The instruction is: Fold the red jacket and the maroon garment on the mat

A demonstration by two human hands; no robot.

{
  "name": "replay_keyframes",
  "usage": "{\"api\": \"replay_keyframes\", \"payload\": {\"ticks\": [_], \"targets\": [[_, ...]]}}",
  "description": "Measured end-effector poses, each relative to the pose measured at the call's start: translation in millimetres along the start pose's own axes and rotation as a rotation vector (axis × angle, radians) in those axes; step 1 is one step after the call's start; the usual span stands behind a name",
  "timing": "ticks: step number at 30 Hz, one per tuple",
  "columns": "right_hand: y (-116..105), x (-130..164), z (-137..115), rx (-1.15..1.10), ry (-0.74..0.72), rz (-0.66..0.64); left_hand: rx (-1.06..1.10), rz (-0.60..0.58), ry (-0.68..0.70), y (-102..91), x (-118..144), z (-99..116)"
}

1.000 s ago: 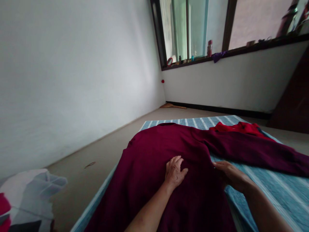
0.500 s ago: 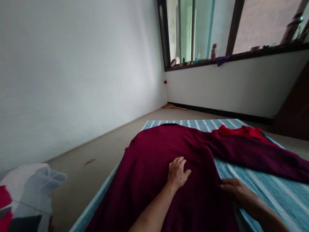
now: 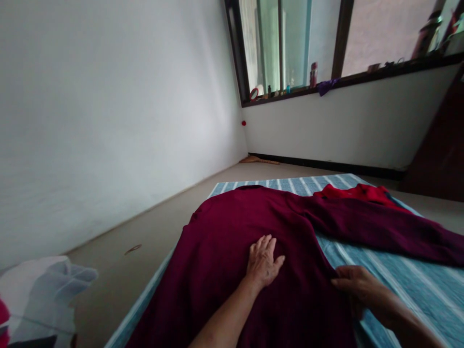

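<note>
Here, the left hand [image 3: 263, 263] is laid flat, fingers spread wide, on the maroon sweater [image 3: 232, 241] at lower centre. The right hand [image 3: 357, 287] is curled on its right edge, pinching fabric. The sweater is spread on the striped mat [image 3: 416, 285], collar toward the window, one sleeve stretched rightward. Since half a second ago, both hands have hardly shifted.

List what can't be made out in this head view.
- Right hand: fingertips curl at the sweater edge; whether they pinch the cloth is hidden.
- Left hand lies flat; the cloth under its palm is covered.
- Sweater hem: cut off by the bottom edge.
- Red garment: mostly behind the sleeve; type unclear.
- Sill items: too small to identify.
- Bundle: cut off at the lower left corner.
</note>
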State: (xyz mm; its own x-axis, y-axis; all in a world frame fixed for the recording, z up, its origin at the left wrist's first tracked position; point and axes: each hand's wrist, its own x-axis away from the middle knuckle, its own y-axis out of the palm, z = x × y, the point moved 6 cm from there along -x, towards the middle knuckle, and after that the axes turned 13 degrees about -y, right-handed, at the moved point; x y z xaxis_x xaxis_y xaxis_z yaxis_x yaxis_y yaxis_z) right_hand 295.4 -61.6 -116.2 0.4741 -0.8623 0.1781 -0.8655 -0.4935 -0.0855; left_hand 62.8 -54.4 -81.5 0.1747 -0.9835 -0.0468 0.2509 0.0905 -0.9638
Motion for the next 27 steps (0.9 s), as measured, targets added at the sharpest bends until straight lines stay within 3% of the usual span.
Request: {"api": "replay_keyframes", "payload": {"ticks": [7,11,14,17,20,27], "targets": [[-1,-2,6,0.040,0.109,0.038,-0.090,-0.095,0.038,-2.9,4,8],[0,-4,6,0.049,0.122,0.066,-0.091,-0.138,-0.015,-6.1,1,15],[-6,-10,3,0.137,0.063,0.190,-0.046,-0.102,0.048,-7.2,-6,33],[-11,-17,-1,0.333,-0.050,0.276,-0.001,-0.187,0.169,6.2,-10,51],[-12,-22,-4,0.470,-0.166,0.302,-0.006,-0.247,0.192,19.9,-12,56],[-16,-22,5,0.271,-0.090,0.378,-0.024,-0.267,0.196,21.7,-11,54]]}}
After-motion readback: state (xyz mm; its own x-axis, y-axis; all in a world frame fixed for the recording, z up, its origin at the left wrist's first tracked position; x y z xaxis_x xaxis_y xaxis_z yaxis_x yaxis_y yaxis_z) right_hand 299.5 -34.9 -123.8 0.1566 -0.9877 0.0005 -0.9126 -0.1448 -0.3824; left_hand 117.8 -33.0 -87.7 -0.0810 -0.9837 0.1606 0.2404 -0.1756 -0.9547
